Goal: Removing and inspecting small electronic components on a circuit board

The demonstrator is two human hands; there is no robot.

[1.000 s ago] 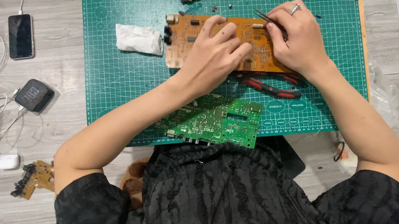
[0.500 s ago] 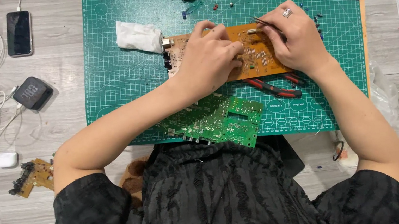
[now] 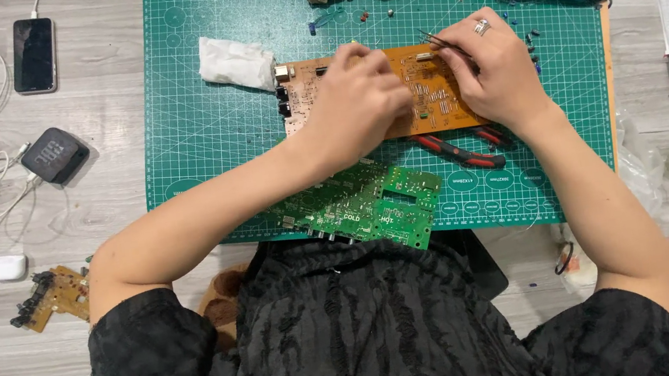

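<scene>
board (image 3: pixel 427 95): flat orange rectangle on green gridded mat (image 3: pixel 196 147) | left hand (image 3: pixel 358 109): palm down, fingers curled on board | right hand (image 3: pixel 498 71): fingers pinch thin metal tweezers (image 3: pixel 441 43)

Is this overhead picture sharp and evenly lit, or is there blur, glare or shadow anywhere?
Head view: light is soft and even, with only faint shadows under the left hand and right hand on the orange circuit board; the green cutting mat shows no strong glare; focus is sharp throughout; table edges bow slightly near the frame's borders.
</scene>
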